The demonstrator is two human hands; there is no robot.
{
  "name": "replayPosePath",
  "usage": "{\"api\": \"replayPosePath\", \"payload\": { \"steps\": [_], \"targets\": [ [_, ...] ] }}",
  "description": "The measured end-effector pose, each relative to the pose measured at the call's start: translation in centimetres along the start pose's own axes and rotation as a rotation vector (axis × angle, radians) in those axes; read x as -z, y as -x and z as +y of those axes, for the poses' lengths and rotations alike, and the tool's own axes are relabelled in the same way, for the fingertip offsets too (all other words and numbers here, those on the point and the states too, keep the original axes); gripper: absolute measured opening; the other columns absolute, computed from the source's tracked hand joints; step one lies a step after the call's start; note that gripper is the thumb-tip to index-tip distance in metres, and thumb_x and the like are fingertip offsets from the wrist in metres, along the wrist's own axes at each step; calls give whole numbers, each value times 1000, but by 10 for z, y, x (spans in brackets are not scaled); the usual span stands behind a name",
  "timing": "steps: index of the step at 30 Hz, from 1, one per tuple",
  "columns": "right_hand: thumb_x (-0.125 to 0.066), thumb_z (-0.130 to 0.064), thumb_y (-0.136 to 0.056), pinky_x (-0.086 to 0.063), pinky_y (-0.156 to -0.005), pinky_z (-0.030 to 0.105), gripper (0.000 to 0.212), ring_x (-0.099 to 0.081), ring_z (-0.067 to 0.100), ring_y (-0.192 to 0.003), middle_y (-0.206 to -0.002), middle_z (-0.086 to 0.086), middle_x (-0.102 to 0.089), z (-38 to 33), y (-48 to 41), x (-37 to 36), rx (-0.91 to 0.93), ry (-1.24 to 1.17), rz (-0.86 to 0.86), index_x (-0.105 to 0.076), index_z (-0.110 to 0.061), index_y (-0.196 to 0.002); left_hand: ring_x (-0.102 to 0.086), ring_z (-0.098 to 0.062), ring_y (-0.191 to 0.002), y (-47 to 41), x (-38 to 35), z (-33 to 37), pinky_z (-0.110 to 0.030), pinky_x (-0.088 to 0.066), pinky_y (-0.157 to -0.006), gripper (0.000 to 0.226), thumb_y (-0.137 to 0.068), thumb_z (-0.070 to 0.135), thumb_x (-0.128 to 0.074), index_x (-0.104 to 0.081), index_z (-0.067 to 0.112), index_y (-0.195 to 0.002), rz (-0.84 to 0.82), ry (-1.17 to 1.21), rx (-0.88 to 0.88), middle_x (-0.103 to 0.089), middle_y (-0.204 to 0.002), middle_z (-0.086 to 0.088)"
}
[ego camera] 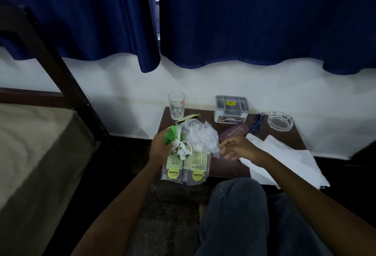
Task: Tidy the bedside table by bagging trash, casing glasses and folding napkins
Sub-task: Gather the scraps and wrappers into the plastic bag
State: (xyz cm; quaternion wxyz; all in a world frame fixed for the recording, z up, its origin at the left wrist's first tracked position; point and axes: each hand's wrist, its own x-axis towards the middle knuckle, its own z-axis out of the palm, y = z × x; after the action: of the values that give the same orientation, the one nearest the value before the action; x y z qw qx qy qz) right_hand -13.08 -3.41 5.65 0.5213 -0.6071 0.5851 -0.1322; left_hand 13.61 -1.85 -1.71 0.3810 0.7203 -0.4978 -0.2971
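Currently I see the left hand (160, 147) with its fingers curled round a crumpled green-and-white wrapper (173, 139), holding it at the mouth of a clear plastic bag (199, 139). The bag stands at the front left of the dark wooden bedside table (205, 113). The right hand (238, 147) pinches the bag's right edge between thumb and forefinger, the other fingers loosely curled. A maroon glasses case (234, 132) lies closed just behind that hand. Blue-framed glasses (256, 123) rest beyond it, beside a round glass ashtray (280, 121). White paper napkins (284, 160) lie unfolded over the table's right front corner. A clear drinking glass (176, 104) and a grey plastic organiser box (231, 109) stand along the back edge.
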Motion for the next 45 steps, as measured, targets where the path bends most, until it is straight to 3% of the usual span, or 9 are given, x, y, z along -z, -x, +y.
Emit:
{"api": "replayPosePath", "payload": {
  "steps": [3, 8, 12, 16, 19, 24, 28, 34, 45],
  "targets": [
    [-51, -4, -89, -48, -54, 17, 16, -64, 5, -55, -79, 0, -69, 6, 0, 2, -8, -44, 4, -64, -9, -98, -60, -12, -81, 7, 6, 11, -10, -45, -68, 42, -74, 10, -65, -62, 5, -115, 127, 137, -13, -63, -99, -2],
    [-48, -5, -91, -50, -53, 17, 17, -65, 3, -53, -80, 3, -68, 8, 2, 1, 26, -128, 7, -64, -8, -95, -61, -38, -103, -2, 26, 6, -48, -56, -81, 50, -74, -5, -69, -56, 7, -121, 183, 459, 125, -60, -120, -23],
    [-50, -7, -92, -53, -61, 23, 17, -66, 7, -58, -83, 3, -69, 2, 4, -3, 57, -258, 3, -65, -14, -88, -61, -22, -81, 0, 38, 22, -16, -55, -52, 51, -79, -6, -65, -48, -1, -127, 212, 579, 129, -56, -123, -27],
    [-50, -5, -91, -53, -66, 27, 19, -65, 11, -66, -91, 6, -68, 0, 7, 0, 87, -324, 23, -64, -4, -105, -61, -13, -78, 4, 31, 43, -14, -52, -50, 49, -83, 2, -64, -48, 5, -129, 179, 659, 136, -57, -122, -20],
    [-54, -2, -89, -53, -65, 25, 30, -63, 13, -80, -109, 8, -63, 0, 15, 8, 118, -398, 70, -59, -6, -118, -62, -22, -87, 10, 12, 66, -17, -54, -54, 48, -84, 3, -64, -48, 7, -129, 97, 733, 152, -60, -121, -16],
    [-64, -8, -84, -53, -87, 42, 55, -58, 18, -106, -123, 2, -54, 9, 30, 37, 175, -555, 161, -49, -25, -134, -57, -21, -90, 28, -42, 124, -26, -50, -68, 44, -85, -1, -60, -48, 7, -127, -91, 761, 142, -58, -110, -11],
    [-63, -11, -85, -54, -84, 40, 48, -65, 23, -94, -105, 2, -65, 29, 46, 73, 175, -652, 203, -53, -28, -129, -62, -24, -85, 39, -99, 164, -22, -55, -58, 37, -85, 0, -60, -53, 4, -121, -279, 711, 86, -62, -106, -14],
    [-53, 5, -84, -54, -59, 26, 24, -70, 20, -59, -80, 11, -64, 92, 90, 148, 44, -652, 427, -65, -14, -93, -60, -28, -110, 78, -181, 212, -33, -56, -77, 42, -89, 32, -59, -48, 27, -130, -767, 487, 163, -58, -122, 2],
    [-57, -2, -79, -47, -51, 26, 16, -59, 15, -41, -82, 15, -63, 239, 154, 235, -440, -292, 828, -64, -14, -86, -63, -25, -110, 115, -257, 234, -38, -47, -96, 34, -95, 32, -46, -51, 22, -127, -971, 323, 77, -61, -124, -2]
  ]
}}
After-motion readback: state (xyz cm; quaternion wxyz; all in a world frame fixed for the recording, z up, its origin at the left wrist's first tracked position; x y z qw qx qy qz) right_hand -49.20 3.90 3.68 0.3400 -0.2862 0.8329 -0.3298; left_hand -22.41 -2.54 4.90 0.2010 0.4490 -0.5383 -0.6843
